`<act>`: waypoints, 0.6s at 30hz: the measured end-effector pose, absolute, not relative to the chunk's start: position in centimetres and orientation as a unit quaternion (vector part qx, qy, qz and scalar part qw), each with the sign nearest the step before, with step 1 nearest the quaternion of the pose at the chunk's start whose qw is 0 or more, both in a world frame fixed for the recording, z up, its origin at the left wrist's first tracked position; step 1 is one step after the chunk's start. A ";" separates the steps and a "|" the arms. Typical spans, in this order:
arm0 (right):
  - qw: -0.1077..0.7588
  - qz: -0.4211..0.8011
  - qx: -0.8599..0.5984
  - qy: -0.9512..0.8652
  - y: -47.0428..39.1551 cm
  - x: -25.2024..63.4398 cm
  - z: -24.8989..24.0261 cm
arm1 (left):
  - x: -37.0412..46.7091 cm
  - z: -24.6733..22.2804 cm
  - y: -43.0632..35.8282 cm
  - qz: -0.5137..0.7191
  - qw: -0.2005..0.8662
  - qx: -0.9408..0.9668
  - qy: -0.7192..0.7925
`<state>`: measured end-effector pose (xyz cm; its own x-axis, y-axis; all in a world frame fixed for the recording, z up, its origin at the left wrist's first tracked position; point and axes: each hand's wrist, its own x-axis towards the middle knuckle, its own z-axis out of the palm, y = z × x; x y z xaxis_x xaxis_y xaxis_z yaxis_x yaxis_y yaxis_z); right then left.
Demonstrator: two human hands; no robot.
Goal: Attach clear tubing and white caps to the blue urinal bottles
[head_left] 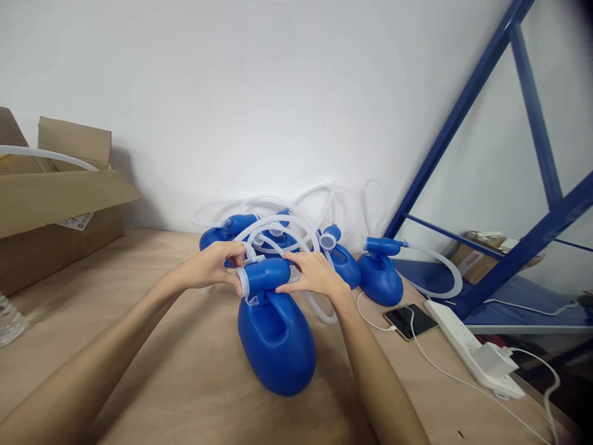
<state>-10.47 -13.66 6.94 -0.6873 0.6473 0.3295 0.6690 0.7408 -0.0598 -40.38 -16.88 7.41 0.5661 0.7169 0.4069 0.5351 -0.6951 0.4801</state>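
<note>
A blue plastic urinal bottle (280,346) with a moulded handle stands on the wooden table in front of me. On its neck sits a blue cylindrical head (269,275) with a whitish rim (243,281) at its left end. My left hand (220,266) is closed on that rim, thumb below and fingers above. At the cylinder's right end, my right hand (312,272) grips it between thumb and fingers. A translucent hose (282,221) arches up behind the hands; where it joins is partly hidden.
Behind stand several similar urinal bottles (382,281) with looping hoses against the white wall. An open cardboard box (60,247) is at left. To the right lie a phone (410,321), charging cables and a white power strip (467,349), beside a blue metal rack (456,117).
</note>
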 end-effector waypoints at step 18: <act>0.132 -0.039 -0.398 -0.907 -15.1 -12.5 8.0 | -41.1 6.5 -19.1 0.331 0.115 0.854 0.385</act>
<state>-12.53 -15.12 8.04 -0.6479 0.7116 0.2717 0.7326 0.6798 -0.0339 -41.14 -19.07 6.51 0.4853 0.7333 0.4762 0.5811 -0.6774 0.4510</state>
